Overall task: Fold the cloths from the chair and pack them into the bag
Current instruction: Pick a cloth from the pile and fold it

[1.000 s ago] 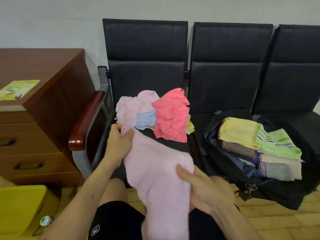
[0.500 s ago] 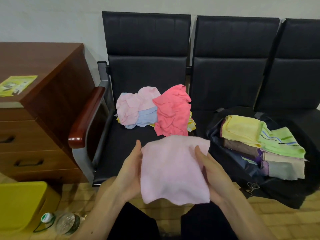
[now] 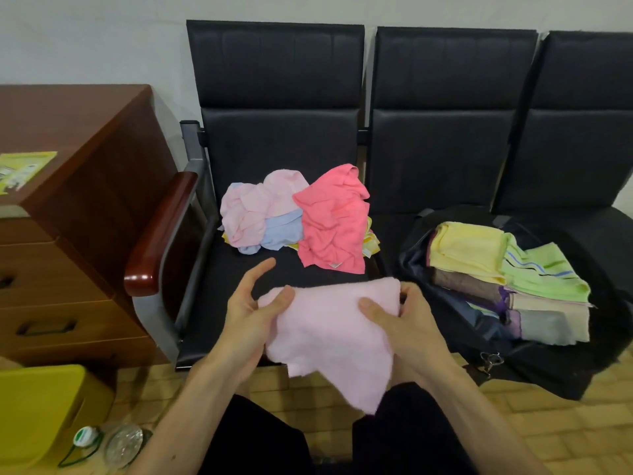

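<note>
Pink cloth (image 3: 329, 337) is held up in front of the lap, over the front edge of the left chair (image 3: 274, 97) seat, not touching the seat as far as I can tell. Readable text: none. Yellow-green leaflet (image 3: 20, 169) on the wood cabinet (image 3: 85, 149) has print but it's too small and cut by the frame edge; small white tag on the hot-pink cloth's (image 3: 329, 228) lower hem is illegible; so is the label on the green-capped bottle (image 3: 123, 443) on the floor. Orientation: cloth's top edge runs L-R between the hands, roughly level; the body hangs to a corner pointing down at the lap, so the long axis is approx diagonal, top-left to bottom-right. Left hand (image 3: 250, 313) grips the left edge, one digit on top, one sticking out free, the rest hidden under the fabric. Right hand (image 3: 400, 323) pinches the top-right corner, thumb on top, fingers curled round the edge. Unfolded pile (image 3: 267, 214) sits mid-seat behind. Bag (image 3: 548, 368) on the next seat is open, with folded cloths (image 3: 496, 269) stacked inside. Bag interior is mostly hidden, and the third chair is cut off at right.
</note>
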{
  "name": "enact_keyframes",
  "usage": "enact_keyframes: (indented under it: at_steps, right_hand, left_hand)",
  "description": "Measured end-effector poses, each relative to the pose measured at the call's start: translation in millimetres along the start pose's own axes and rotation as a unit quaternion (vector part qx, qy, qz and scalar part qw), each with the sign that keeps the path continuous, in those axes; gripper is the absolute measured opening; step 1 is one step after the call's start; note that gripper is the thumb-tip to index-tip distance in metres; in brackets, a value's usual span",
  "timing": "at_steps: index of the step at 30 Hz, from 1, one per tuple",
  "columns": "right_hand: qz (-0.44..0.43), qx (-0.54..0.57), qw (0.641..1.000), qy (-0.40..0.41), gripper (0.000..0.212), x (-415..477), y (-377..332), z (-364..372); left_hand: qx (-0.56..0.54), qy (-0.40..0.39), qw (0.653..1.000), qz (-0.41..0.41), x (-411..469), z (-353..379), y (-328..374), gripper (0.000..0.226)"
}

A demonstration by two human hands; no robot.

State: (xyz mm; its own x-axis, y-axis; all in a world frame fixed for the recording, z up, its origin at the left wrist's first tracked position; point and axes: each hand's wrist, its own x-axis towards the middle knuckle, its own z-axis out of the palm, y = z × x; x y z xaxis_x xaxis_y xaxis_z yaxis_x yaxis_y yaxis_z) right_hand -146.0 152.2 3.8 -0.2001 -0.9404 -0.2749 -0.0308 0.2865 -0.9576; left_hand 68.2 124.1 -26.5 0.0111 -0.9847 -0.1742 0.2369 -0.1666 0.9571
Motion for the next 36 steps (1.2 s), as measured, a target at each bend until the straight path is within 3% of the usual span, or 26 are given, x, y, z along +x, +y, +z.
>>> enact_keyframes:
  at_steps: [5, 8, 15, 19, 28, 32, 36]
  right_hand:
    - [-0.154, -0.092, 0.983, -0.034, 0.068, 15.4, -15.8, -9.1]
    - [-0.212, -0.197, 0.956, -0.052, 0.06, 22.1, -29.3, -13.1]
    - [-0.3, -0.287, 0.908, -0.063, 0.051, 19.0, -62.4, -8.8]
    - [-0.318, -0.311, 0.894, -0.048, 0.043, 20.7, -66.5, -9.6]
    - [-0.327, -0.395, 0.858, 0.015, 0.056, 24.6, -54.6, -14.9]
    - [-0.334, -0.417, 0.845, 0.041, 0.048, 25.6, -51.5, -19.3]
    - [-0.345, -0.484, 0.803, 0.049, 0.032, 20.8, -51.0, -26.4]
  left_hand:
    - [0.106, -0.003, 0.991, 0.088, 10.3, -5.5, 17.7, 0.045]
    - [0.124, 0.001, 0.986, 0.113, 14.1, -4.9, 31.9, 0.041]
    - [0.205, 0.02, 0.961, 0.185, 23.3, -5.6, 60.4, 0.052]
    - [0.242, 0.038, 0.948, 0.202, 26.0, -8.9, 63.3, 0.056]
    - [0.297, 0.054, 0.923, 0.239, 18.4, -7.6, 57.7, 0.051]
    - [0.332, 0.062, 0.9, 0.275, 12.1, -5.5, 56.9, 0.047]
    - [0.352, 0.07, 0.882, 0.307, 3.5, -6.7, 54.2, 0.039]
